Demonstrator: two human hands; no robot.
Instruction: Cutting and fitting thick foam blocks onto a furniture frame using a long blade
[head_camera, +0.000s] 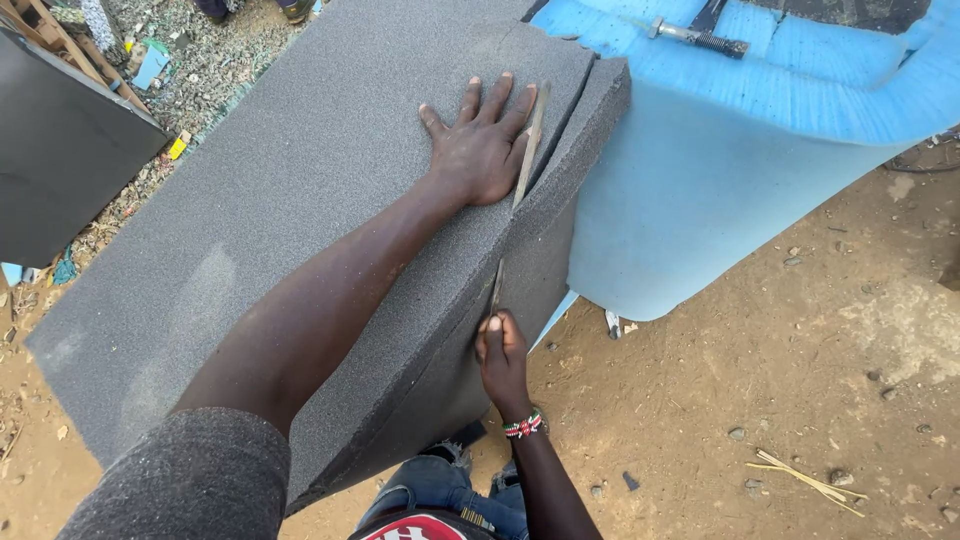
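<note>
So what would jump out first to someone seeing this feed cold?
The big grey foam slab fills the left and middle, with a slit running down its right edge. The left hand lies flat beside the slit, while the right hand lower down grips a thin blade stuck in the cut. Behind, at upper right, sits blue foam with a metal tool on top.

Bright, even daylight fell from overhead; shadows were soft and short, focus was sharp, with slight wide-angle stretching at the edges.
</note>
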